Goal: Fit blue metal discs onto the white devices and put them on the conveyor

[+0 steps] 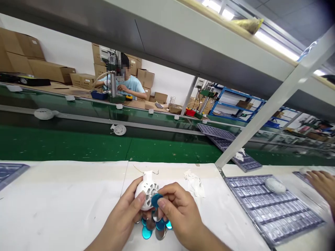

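My left hand (124,211) is closed round a white round plastic housing (141,191) with a slotted, fan-like face and a square tab on top. Thin wires stick out beyond the tab. Between thumb and forefinger, my right hand (180,212) pinches a shiny blue disc (156,200) in front of the slotted face; whether the two touch I cannot tell. Below both hands lies a loose pile of blue and silver discs (147,233) on the white table surface (65,205), partly hidden by my fingers.
Right of a slanted post (261,115) lies a clear compartment tray (274,209) bearing a white part (275,185). Another person's hand (323,183) is at far right. Crumpled tissue (195,183) lies nearby. A green conveyor (78,141) carries white housings (119,130); a co-worker (133,85) sits beyond.
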Demonstrator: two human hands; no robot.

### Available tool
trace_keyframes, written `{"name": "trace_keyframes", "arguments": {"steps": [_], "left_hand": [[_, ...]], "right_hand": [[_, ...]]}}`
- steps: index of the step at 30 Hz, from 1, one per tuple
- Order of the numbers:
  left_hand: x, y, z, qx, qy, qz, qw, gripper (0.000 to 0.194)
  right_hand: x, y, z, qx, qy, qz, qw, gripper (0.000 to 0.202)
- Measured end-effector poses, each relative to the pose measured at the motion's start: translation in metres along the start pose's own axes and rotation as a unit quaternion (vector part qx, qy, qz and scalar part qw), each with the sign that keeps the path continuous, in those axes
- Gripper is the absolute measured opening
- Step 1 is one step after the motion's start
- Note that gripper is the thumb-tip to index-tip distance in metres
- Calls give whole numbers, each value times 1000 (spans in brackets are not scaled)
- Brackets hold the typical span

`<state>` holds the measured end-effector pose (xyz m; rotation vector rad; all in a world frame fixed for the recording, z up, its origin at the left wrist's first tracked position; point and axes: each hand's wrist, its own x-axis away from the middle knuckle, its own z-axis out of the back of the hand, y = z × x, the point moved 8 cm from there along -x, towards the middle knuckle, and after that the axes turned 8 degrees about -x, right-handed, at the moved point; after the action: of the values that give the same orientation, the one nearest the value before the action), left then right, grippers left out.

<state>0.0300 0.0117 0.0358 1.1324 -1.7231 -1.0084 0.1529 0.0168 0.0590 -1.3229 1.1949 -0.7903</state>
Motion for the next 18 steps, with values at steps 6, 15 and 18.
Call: {"name": "trace_keyframes", "arguments": {"steps": [6,15,18], "left_hand": [[-1,-7,6,-54,-6,-4,999,77],[0,-8,7,-49,-9,-3,999,80],[1,-8,5,-48,-18,-13,999,91]], "right_hand": [[-3,-3,3,42,12,9,999,7],[-3,2,3,52,21,-19,998,10],[-4,14,2,0,25,-80,996,24]]}}
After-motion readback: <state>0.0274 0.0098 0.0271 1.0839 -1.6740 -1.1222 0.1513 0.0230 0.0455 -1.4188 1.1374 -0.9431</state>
